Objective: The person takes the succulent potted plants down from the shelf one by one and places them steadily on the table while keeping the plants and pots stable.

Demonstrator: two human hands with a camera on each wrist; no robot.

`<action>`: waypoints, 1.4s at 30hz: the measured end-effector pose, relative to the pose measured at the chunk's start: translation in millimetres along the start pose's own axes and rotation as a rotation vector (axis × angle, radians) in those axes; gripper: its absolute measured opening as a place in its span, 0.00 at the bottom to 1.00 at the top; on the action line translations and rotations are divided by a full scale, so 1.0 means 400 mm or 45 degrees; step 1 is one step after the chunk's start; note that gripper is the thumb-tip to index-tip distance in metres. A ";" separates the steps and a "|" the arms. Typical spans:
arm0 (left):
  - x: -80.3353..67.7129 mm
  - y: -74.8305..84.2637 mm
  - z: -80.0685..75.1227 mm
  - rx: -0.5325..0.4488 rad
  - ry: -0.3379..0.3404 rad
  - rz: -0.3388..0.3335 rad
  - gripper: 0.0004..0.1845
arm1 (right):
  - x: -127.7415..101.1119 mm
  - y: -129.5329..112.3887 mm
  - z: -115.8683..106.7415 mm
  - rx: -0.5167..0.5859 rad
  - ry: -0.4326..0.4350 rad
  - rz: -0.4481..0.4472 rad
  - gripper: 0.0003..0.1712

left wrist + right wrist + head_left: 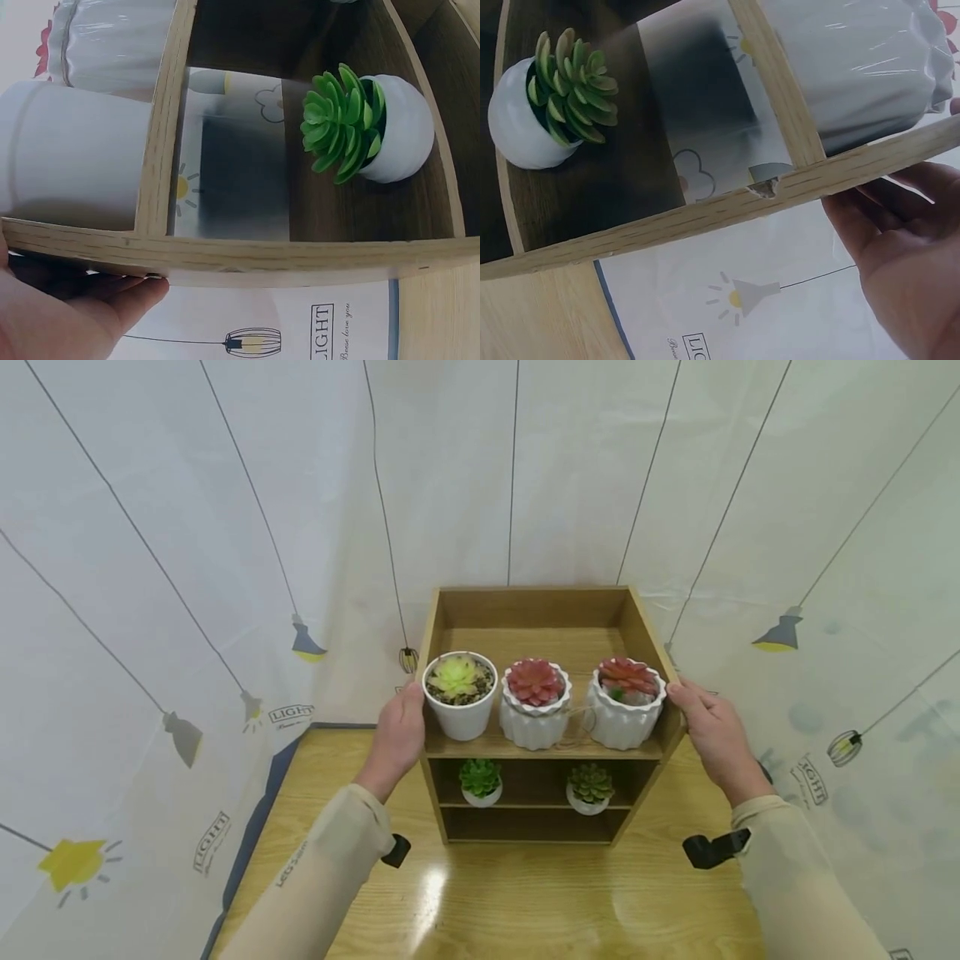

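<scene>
Head view: white curtain printed with hanging lamps on all sides; a glossy wood-grain worktop (pixel 525 902) below. On it stands a small open-backed wooden shelf unit (pixel 536 747), matte oak-look board, square-edged. Your left hand (pixel 401 731) and right hand (pixel 712 735) press flat against its two side panels, fingers fairly straight, bracing rather than clenched. Top shelf: a smooth white pot (pixel 460 695) with a yellow-green succulent and two ribbed white pots (pixel 534 706) with red ones. Two small round pots sit on the shelf below.

Left wrist view: your palm lies along the outer side panel; a small green succulent (pixel 341 124) in a rounded glazed pot sits inside.

Right wrist view: your fingers (pixel 870 217) touch the panel edge, which is chipped.

Judgement: you're set to lift or shift the unit; keep it level, since the pots stand loose.
</scene>
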State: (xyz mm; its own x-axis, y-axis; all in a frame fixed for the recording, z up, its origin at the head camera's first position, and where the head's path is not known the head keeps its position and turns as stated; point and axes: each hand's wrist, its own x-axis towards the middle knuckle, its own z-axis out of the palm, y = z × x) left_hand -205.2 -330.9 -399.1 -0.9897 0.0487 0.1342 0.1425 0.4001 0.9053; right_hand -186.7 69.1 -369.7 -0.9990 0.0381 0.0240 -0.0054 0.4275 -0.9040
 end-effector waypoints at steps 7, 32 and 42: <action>0.008 -0.003 0.006 0.057 -0.016 0.004 0.35 | 0.001 0.010 0.000 -0.184 0.118 -0.102 0.33; 0.008 -0.002 -0.006 0.040 -0.083 -0.008 0.36 | 0.009 0.017 0.018 -0.375 0.333 -0.302 0.35; 0.002 0.006 -0.031 0.031 -0.022 0.016 0.31 | 0.010 0.017 0.030 -0.410 0.367 -0.323 0.34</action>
State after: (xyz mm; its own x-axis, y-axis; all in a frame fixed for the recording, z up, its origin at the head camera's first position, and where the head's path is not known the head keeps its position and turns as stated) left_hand -205.5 -341.0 -391.7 -0.9879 0.0698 0.1386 0.1551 0.4216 0.8934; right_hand -191.2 61.5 -381.0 -0.9147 0.1256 0.3841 -0.1870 0.7111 -0.6777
